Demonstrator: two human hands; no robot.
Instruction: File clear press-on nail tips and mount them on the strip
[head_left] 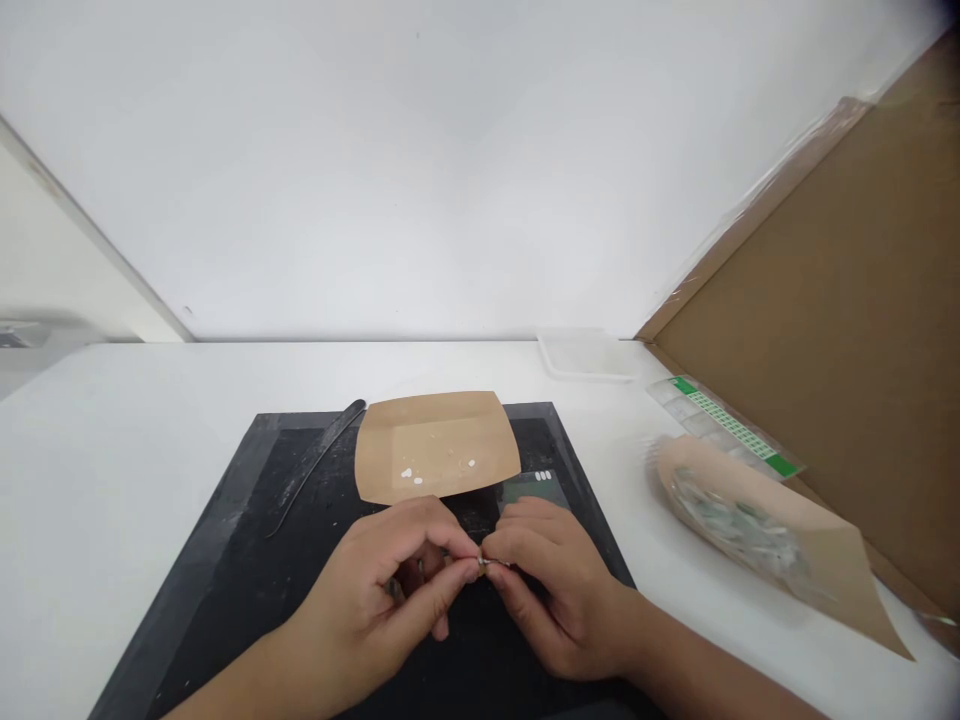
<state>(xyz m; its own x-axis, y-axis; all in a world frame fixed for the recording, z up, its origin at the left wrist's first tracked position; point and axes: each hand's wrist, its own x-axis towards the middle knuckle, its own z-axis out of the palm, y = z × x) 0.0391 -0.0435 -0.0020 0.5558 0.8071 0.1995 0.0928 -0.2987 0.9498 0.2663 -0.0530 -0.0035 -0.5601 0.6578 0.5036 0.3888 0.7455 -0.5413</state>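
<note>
Above the black mat (247,580), my left hand (382,580) and my right hand (562,580) meet fingertip to fingertip. Between them is a tiny, thin silvery piece (495,562), pinched by thumb and forefinger on each side. Its exact kind is too small to make out. Just beyond my fingers lies a brown paper tray (420,440) with a few small white bits (407,473) in it. Partly covered by my right hand is a dark green card (534,488) with white marks at its upper edge.
A thin dark spatula-like tool (315,470) lies at the mat's left. To the right, a second paper tray (832,560) holds clear plastic packets (739,525). Behind it lies a clear case with a green label (731,425). A translucent shallow tray (585,357) sits near the back wall; cardboard (840,300) stands at right.
</note>
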